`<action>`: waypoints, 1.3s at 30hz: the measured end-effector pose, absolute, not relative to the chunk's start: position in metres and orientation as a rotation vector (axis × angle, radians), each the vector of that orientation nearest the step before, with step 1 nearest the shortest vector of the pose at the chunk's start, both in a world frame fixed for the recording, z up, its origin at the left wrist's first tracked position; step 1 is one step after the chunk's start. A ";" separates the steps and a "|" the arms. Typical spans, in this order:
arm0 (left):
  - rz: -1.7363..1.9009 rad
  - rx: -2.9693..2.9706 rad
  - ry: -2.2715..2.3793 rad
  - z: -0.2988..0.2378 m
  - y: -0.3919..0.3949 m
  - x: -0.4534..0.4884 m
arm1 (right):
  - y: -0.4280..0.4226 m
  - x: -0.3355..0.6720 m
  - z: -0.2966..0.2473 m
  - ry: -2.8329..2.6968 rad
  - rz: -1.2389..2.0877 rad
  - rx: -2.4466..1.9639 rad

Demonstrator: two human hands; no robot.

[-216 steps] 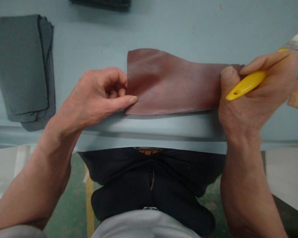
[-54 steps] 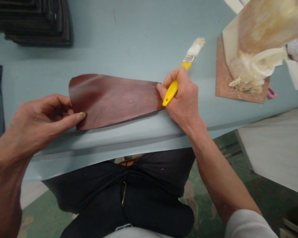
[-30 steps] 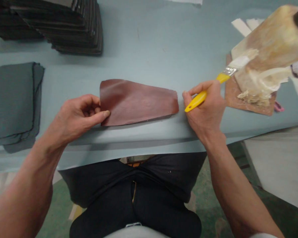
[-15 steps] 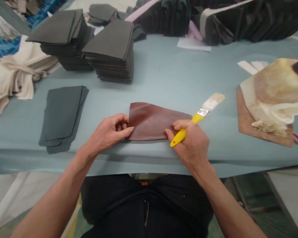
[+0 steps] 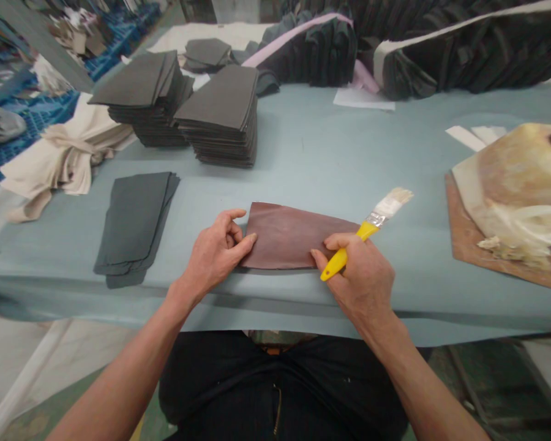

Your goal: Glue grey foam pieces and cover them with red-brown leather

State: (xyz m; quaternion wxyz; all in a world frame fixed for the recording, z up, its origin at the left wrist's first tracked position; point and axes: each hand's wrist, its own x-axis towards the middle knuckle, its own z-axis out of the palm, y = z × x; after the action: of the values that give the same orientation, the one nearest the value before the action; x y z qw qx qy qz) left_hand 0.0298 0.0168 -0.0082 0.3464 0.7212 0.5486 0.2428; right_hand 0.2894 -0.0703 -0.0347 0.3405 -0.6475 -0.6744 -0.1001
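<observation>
A brown leather piece [image 5: 289,236] lies in front of me on the table, its long side roughly parallel to the edge. My left hand [image 5: 218,248] is at its left end, thumb on top of the edge and the other fingers curled; the index finger sticks out above. In my right hand [image 5: 360,266] is a paintbrush [image 5: 370,229] with a yellow handle and pale, coated bristles pointing up and away. The thumb and index finger of that same hand also touch the right end of the leather.
Dark flat pieces [image 5: 135,223] lie loosely piled at left. Behind them stand two tall dark stacks [image 5: 218,122] and beige cloth [image 5: 68,147]. Strapped dark bundles [image 5: 321,55] line the back. A stained, glue-crusted container [image 5: 509,165] rests on a brown board [image 5: 463,233] at right.
The view has tilted up and turned slightly left, so things sit lower and further right. My left index finger has lifted a little from the leather. The brush stays in my right hand.
</observation>
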 end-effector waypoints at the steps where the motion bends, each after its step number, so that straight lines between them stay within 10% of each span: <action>1: 0.631 1.905 1.429 -0.009 0.017 0.030 | -0.070 0.289 -0.034 -1.756 -0.272 -1.691; 15: 0.321 2.745 0.546 0.011 -0.009 0.029 | -0.071 0.286 -0.027 -1.812 -0.356 -1.671; 39: 0.279 2.680 0.307 -0.011 0.074 0.014 | -0.074 0.289 -0.023 -1.859 -0.300 -1.689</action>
State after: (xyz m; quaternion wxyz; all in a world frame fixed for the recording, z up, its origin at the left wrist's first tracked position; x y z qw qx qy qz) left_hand 0.0145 0.0740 -0.0113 0.2133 0.9655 0.1105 0.1005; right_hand 0.2891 -0.0737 -0.0235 0.3014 -0.6367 -0.7007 -0.1130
